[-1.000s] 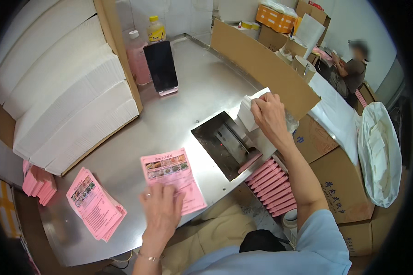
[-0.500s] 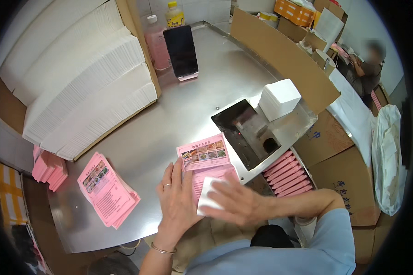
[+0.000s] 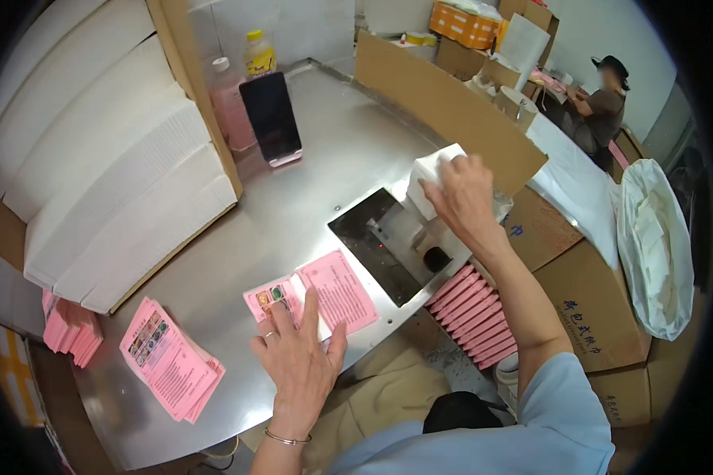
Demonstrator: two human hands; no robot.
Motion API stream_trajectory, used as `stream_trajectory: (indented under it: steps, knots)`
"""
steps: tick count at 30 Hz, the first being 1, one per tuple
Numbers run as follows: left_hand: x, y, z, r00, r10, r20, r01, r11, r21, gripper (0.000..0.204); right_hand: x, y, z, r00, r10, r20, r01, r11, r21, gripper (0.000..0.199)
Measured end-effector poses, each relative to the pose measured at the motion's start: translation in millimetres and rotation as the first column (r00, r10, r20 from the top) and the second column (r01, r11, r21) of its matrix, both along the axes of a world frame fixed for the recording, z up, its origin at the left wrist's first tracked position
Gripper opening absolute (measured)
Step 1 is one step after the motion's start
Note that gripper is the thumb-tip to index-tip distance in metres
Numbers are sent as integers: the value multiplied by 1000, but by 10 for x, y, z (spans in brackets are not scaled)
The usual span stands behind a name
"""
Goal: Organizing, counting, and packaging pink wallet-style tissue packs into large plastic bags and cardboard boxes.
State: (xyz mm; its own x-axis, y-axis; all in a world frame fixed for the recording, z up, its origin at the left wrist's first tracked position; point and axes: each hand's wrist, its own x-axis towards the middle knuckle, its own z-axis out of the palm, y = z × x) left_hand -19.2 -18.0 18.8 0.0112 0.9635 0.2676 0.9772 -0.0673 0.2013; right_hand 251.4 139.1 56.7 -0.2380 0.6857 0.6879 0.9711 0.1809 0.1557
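A pink printed paper sleeve [image 3: 348, 297] lies on the metal table in front of me, with a strip of white folded tissue [image 3: 323, 326] across its middle. My left hand [image 3: 297, 348] rests on the tissue and the sleeve's pictured part, fingers spread. Farther right, my right hand [image 3: 466, 198] is over a white stack of folded tissues [image 3: 428, 178], touching it with bent fingers, the thumb apart from them. The hand hides much of the stack. To the left lies a pile of pink printed sleeves [image 3: 170, 360].
Beside the stack is a dark rectangular opening [image 3: 392, 245] in the tabletop. Pink packets [image 3: 475, 317] fill a container below its edge. A large carton of white tissues [image 3: 127, 174], a phone on a stand [image 3: 271, 119] and bottles [image 3: 234, 111] stand at the left and back. Another person [image 3: 602, 103] sits far right.
My right hand has moved from the pink sleeve up to the white stack. The white tissue now lies on the sleeve under my left hand. The view has shifted slightly.
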Motion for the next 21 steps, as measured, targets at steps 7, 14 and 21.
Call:
stream_trajectory:
  steps: [7,14,21]
  knots:
    - [-171,53,33,985,-133,-113,150,977,151,60,186,166,-184,953,106,-283,-136,987,-90,17]
    - [-116,89,-155,977,-204,62,192,968,160,49,227,93,-196,925,162,-344,-197,978,-67,16]
    - [-93,50,-84,979,-180,98,162,973,161,38,184,28,-191,935,125,-331,-162,983,-88,14]
